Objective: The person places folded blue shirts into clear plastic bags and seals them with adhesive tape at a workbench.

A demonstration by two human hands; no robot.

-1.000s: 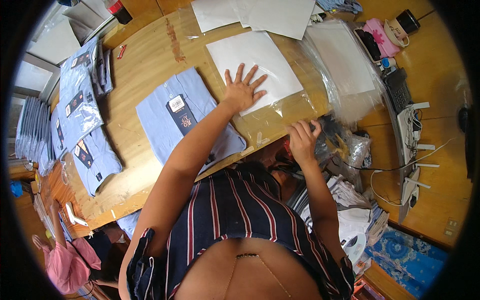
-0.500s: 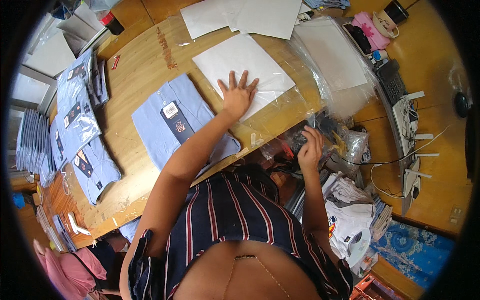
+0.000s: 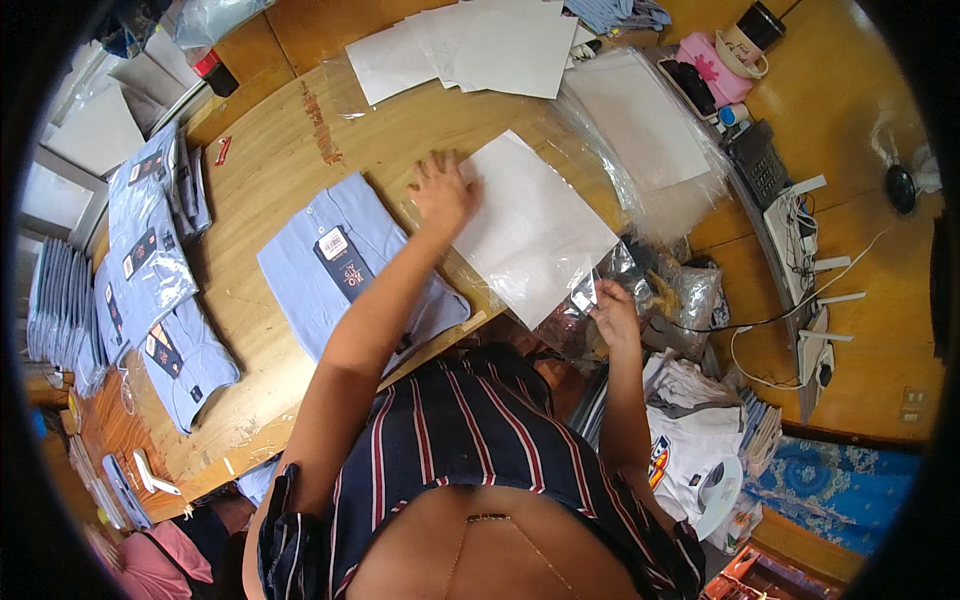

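A white sheet in a clear plastic bag (image 3: 535, 235) lies tilted across the table's front edge, its near corner hanging over. My right hand (image 3: 617, 312) is closed on the bag's near right corner, where the plastic shines and crumples. At the sheet's far left edge rests my left hand (image 3: 443, 192), a little blurred, fingers bent and somewhat apart, with nothing seen in it. Under my left forearm, partly hidden by it, is a folded light blue shirt (image 3: 300, 265) with a dark hang tag (image 3: 343, 262).
Bagged blue shirts (image 3: 150, 240) are piled on the left of the wooden table (image 3: 270, 130). More white sheets (image 3: 500, 50) lie at the back, beside a stack of clear plastic bags (image 3: 640, 130). A telephone (image 3: 755, 165) stands right. Someone in pink (image 3: 165, 560) is at lower left.
The bagged sheet has slid toward me, over the table's edge. My right hand has taken hold of its corner. My left hand has moved from the sheet's middle to its left edge.
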